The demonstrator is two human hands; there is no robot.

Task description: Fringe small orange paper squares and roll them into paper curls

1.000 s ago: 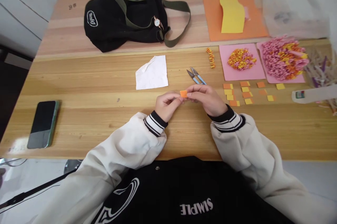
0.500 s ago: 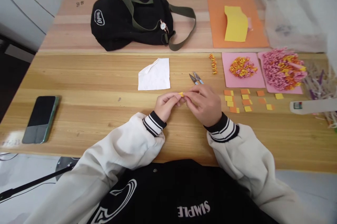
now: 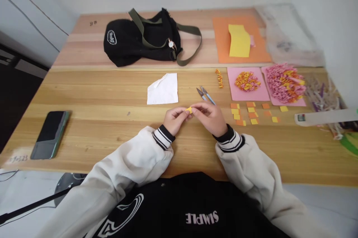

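Note:
My left hand (image 3: 175,118) and my right hand (image 3: 210,116) meet above the wooden table (image 3: 112,118), both pinching a small orange-and-yellow paper piece (image 3: 189,110) between their fingertips. The piece looks folded or rolled, with only a sliver showing. Small blue-handled scissors (image 3: 206,94) lie just beyond my right hand. Several small orange and yellow paper squares (image 3: 246,113) are scattered to the right of my right hand.
A white tissue (image 3: 163,89) lies behind my hands. A phone (image 3: 50,134) rests at the left. A black bag (image 3: 145,38) sits at the back. Pink sheets with piles of rolled paper bits (image 3: 247,81) (image 3: 283,83), an orange sheet (image 3: 223,40) and a glue bottle (image 3: 324,117) are on the right.
The flat orange square seen a second ago has been folded or rolled down to a small sliver between my fingertips. My view has tilted up, showing more of the wall.

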